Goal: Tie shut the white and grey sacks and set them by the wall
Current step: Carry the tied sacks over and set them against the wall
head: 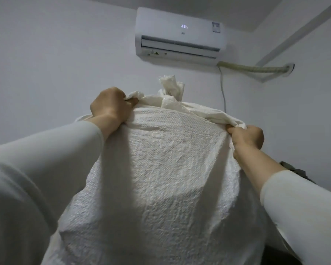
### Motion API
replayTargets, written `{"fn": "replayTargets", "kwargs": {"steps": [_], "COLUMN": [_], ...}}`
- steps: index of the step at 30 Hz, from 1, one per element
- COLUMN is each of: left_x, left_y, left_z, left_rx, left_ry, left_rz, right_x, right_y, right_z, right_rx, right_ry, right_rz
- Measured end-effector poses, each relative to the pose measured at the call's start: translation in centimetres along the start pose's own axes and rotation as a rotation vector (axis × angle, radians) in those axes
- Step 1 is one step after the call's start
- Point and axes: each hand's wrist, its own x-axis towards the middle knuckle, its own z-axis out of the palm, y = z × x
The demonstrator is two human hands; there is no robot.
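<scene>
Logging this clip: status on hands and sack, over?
Left hand and right hand both fisted on top corners of white sack. Sack full, knotted tuft at top centre. Grey sack not identifiable. Nothing visibly in the way.

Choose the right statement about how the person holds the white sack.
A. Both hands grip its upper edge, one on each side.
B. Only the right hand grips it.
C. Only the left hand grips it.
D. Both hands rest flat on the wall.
A: the left hand and the right hand each clutch bunched fabric at the top of the white sack, on opposite sides.
</scene>
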Motion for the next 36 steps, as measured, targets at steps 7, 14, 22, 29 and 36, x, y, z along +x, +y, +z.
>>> {"fn": "replayTargets", "kwargs": {"steps": [7, 14, 22, 29, 36], "left_x": [1.4, 2.0, 1.8, 1.8, -2.6], "left_y": [-3.2, -4.9, -5.7, -6.0, -9.0], "left_z": [9.2, 21.1, 32.5, 40.8, 49.1], "left_rx": [0.055, 0.108, 0.086, -0.007, -0.026], "left_ry": [0.022, -0.022, -0.086, -0.143, -0.261], "left_rz": [0.010, -0.033, -0.078, -0.094, -0.074], "right_x": [3.9, 9.7, 14.7, 17.2, 17.1], "right_y": [8.0, 17.1, 24.8, 30.2, 39.1], "right_z": [7.7, 13.7, 16.8, 17.7, 18.3], "right_rx": [0.040, 0.039, -0.028, -0.027, -0.110], "right_ry": [-0.002, -0.026, -0.016, 0.061, 0.065], "right_rz": [-0.015, 0.000, -0.001, 0.021, 0.077]}}
